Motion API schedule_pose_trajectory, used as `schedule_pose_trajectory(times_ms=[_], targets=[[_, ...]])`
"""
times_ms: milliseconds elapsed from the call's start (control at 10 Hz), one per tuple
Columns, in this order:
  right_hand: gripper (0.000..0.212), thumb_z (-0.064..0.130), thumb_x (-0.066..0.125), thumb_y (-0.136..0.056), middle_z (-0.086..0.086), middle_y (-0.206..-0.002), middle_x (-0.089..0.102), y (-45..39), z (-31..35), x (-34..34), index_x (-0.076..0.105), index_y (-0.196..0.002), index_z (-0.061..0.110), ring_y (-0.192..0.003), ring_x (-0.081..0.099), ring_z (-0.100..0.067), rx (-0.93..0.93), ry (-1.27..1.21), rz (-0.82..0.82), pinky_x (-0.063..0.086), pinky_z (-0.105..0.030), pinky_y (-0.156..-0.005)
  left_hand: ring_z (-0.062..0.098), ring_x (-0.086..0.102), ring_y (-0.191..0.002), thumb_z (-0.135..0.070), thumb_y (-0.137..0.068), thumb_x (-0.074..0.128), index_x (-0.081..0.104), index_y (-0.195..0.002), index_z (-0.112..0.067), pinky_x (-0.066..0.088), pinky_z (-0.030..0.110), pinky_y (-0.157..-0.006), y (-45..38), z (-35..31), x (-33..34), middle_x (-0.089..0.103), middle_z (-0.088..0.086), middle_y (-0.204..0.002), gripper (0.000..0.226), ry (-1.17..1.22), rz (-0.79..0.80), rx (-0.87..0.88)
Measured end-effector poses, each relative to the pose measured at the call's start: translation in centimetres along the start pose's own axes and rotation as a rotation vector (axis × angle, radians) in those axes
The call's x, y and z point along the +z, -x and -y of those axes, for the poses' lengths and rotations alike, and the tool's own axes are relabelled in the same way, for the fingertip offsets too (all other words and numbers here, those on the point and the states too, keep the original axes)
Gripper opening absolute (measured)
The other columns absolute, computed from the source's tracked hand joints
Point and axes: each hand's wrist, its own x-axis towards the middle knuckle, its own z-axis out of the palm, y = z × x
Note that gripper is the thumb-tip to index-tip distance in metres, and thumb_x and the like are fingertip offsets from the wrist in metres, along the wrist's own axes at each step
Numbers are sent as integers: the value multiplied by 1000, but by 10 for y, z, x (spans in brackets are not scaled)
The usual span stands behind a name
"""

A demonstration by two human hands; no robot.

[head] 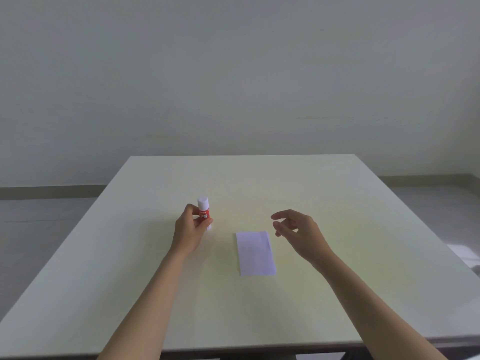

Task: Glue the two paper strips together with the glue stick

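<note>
Surface: I see a pale, off-white table (337,216) with a matte, plain top that fills the lower half of the head view. Its near edge shows a darker band underneath. The top is unmarked apart from the items listed below.

Room: behind the table stands a plain light grey wall (233,74) with a darker skirting strip (52,192) along its foot, and a grey floor (39,229) on both sides. At the far right edge, beyond the table, I note something white (465,253); I cannot tell what it is.

Task items: the glue stick (203,211) is upright, left of centre, with a white cap on top and a red body. The label carries white lettering that appears to read "GLUE STICK"; it is too blurred to confirm, and no brand is legible. The paper (255,253) lies flat near the middle of the table, white, rectangular, long side running away from me. I cannot tell whether it is one strip or two stacked.

Hands: the left hand (191,231) grasps the glue stick around its red body, thumb and fingers closed on it. The right hand (298,229) is released, fingers loosely spread, hovering just right of the paper's far corner and holding nothing.
</note>
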Motion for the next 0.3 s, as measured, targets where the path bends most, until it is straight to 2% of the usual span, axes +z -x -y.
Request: schedule_pose_trajectory(times_ms=[100, 200, 300], targets=[[14, 19, 58, -89, -7, -77, 70, 0, 1, 1, 67, -101, 18, -68, 62, -1, 0, -3, 7, 42, -16, -62, 15, 66, -75, -16, -83, 66, 48, -91, -16, 38, 11, -58, 1, 1, 1, 67, -8, -77, 20, -2, -2, -8], [15, 19, 59, -89, -5, -75, 68, 1, 1, 3, 67, -100, 18, -70, 63, -6, -10, -16, 19, 44, -19, -64, 13, 67, -85, -19, -78, 74, 49, -116, -20, 40, 2, -63, 1, 1, 1, 63, -5, -104, 45, 43, 11, -2], [15, 18, 59, -88, -10, -81, 70, 1, 0, 3, 67, -101, 17, -78, 65, -18, -12, -5, 2, 45, -21, -68, 12, 54, -113, -22, -71, 81, 20, -147, -25, 42, 17, -88, 1, -2, 0, 44, -8, -134, 97, 116, 94, -16]])
